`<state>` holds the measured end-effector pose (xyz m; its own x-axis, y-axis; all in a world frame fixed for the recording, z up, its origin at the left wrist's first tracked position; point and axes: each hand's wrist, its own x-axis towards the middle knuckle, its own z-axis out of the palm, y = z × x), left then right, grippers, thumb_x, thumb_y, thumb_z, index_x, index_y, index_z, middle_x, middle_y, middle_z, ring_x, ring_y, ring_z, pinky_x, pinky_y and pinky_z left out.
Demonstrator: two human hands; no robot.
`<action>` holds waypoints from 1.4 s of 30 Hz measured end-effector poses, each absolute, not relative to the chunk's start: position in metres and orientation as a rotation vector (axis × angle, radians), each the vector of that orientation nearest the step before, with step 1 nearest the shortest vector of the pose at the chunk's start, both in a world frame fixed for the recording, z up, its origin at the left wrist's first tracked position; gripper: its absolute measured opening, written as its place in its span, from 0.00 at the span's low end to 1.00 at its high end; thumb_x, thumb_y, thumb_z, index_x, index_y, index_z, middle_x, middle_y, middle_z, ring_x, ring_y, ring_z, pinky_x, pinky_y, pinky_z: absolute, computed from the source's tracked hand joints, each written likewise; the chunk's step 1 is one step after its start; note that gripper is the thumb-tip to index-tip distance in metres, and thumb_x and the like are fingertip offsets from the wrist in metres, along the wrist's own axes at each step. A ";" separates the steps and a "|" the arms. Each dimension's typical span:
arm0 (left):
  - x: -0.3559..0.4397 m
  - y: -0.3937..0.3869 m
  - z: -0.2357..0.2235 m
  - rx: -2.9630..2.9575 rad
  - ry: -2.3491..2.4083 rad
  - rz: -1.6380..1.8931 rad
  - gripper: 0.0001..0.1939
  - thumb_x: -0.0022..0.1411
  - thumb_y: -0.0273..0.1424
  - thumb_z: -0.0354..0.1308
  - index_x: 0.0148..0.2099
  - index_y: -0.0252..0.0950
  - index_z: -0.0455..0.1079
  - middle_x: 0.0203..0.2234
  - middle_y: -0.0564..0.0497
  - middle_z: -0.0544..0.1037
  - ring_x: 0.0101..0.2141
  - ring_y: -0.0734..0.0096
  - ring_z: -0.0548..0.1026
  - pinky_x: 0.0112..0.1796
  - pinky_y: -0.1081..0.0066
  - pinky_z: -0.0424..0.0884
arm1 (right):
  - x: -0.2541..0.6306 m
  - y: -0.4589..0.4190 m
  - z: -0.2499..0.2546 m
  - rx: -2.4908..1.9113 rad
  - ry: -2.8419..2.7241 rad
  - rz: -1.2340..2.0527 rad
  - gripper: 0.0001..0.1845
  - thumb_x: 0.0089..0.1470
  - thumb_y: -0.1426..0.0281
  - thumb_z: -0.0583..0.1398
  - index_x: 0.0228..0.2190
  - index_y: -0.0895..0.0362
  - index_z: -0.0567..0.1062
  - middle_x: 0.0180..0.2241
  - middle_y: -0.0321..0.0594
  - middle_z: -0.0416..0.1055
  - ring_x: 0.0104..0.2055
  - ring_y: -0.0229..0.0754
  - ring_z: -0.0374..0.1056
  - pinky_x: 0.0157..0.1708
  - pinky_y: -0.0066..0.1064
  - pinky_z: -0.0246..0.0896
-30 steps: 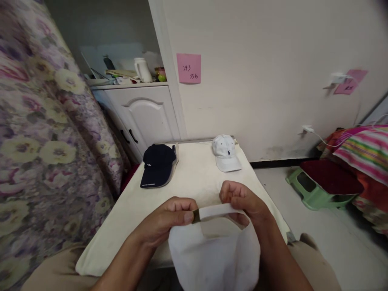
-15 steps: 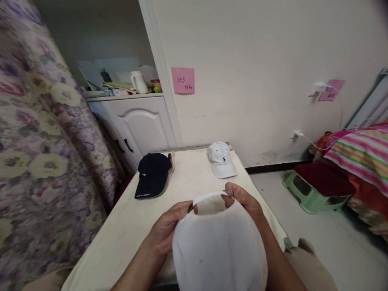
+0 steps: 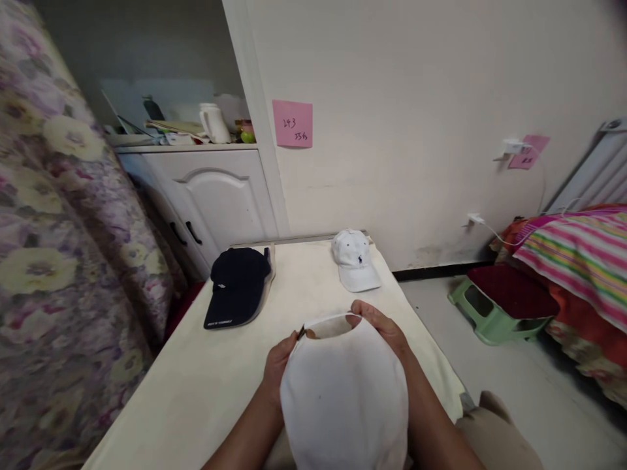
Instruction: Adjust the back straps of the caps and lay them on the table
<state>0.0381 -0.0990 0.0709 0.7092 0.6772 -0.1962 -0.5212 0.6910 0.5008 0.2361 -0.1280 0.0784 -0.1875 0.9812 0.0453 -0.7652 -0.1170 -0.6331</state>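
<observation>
A white cap [image 3: 343, 398] is held up close to me, its back opening and strap facing away toward the wall. My left hand [image 3: 279, 362] pinches the left end of the strap, beside a small metal buckle [image 3: 301, 333]. On the other side of the opening, my right hand [image 3: 377, 323] grips the strap's right end between thumb and fingers. Beyond my hands, a smaller white cap [image 3: 357, 261] with a dark embroidered figure sits at the table's far right. A navy cap [image 3: 239, 287] with lettering on its brim lies at the far left, over a beige edge.
The caps are on a table [image 3: 196, 385] with a cream cloth, against the wall. A flowered curtain [image 3: 63, 261] hangs at the left by a white cabinet [image 3: 220, 196]. On the right are a green stool [image 3: 490, 320] and a bed with striped cloth [image 3: 582, 241].
The held cap has shifted slightly left and tilted, so its back opening looks narrower. Both hands keep their grip and move with it. The view has turned a little to the right.
</observation>
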 end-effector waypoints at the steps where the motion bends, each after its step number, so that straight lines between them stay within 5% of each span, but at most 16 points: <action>1: 0.038 -0.096 0.066 0.415 0.421 0.731 0.08 0.54 0.35 0.66 0.27 0.35 0.76 0.18 0.52 0.78 0.20 0.67 0.76 0.25 0.71 0.72 | 0.235 -0.127 0.078 -0.460 -0.595 1.666 0.10 0.47 0.66 0.69 0.28 0.56 0.73 0.19 0.30 0.64 0.20 0.33 0.58 0.22 0.23 0.55; 9: 0.039 -0.070 0.031 0.261 0.483 0.735 0.14 0.55 0.41 0.61 0.35 0.34 0.79 0.27 0.45 0.83 0.41 0.44 0.80 0.48 0.54 0.72 | 0.245 -0.100 0.038 -0.412 -0.360 1.651 0.15 0.43 0.71 0.71 0.35 0.56 0.78 0.29 0.35 0.79 0.29 0.37 0.74 0.30 0.25 0.69; 14: 0.044 -0.051 0.022 0.212 0.464 0.828 0.12 0.57 0.35 0.61 0.39 0.34 0.80 0.29 0.47 0.84 0.41 0.49 0.81 0.50 0.57 0.71 | 0.249 -0.083 0.003 -0.484 -0.160 1.548 0.15 0.45 0.69 0.70 0.38 0.54 0.80 0.35 0.34 0.82 0.37 0.40 0.77 0.42 0.28 0.70; 20: 0.046 -0.037 0.004 0.203 0.457 0.906 0.11 0.60 0.35 0.60 0.34 0.34 0.80 0.24 0.49 0.83 0.38 0.54 0.81 0.50 0.61 0.71 | 0.246 -0.086 -0.015 -0.454 -0.106 1.545 0.18 0.43 0.60 0.70 0.39 0.49 0.81 0.40 0.34 0.81 0.45 0.50 0.76 0.54 0.45 0.64; 32: 0.041 -0.030 0.019 0.156 0.524 0.873 0.21 0.65 0.37 0.52 0.54 0.32 0.74 0.36 0.43 0.84 0.42 0.51 0.81 0.49 0.59 0.72 | 0.246 -0.083 -0.015 -0.489 -0.053 1.448 0.23 0.46 0.65 0.68 0.47 0.46 0.79 0.45 0.35 0.79 0.50 0.50 0.73 0.54 0.45 0.65; 42: 0.043 -0.032 0.027 0.109 0.634 0.866 0.22 0.67 0.40 0.49 0.52 0.32 0.75 0.33 0.42 0.84 0.42 0.50 0.81 0.47 0.58 0.74 | 0.245 -0.080 -0.011 -0.439 -0.070 1.446 0.22 0.50 0.68 0.65 0.49 0.48 0.77 0.46 0.37 0.79 0.50 0.49 0.73 0.56 0.46 0.63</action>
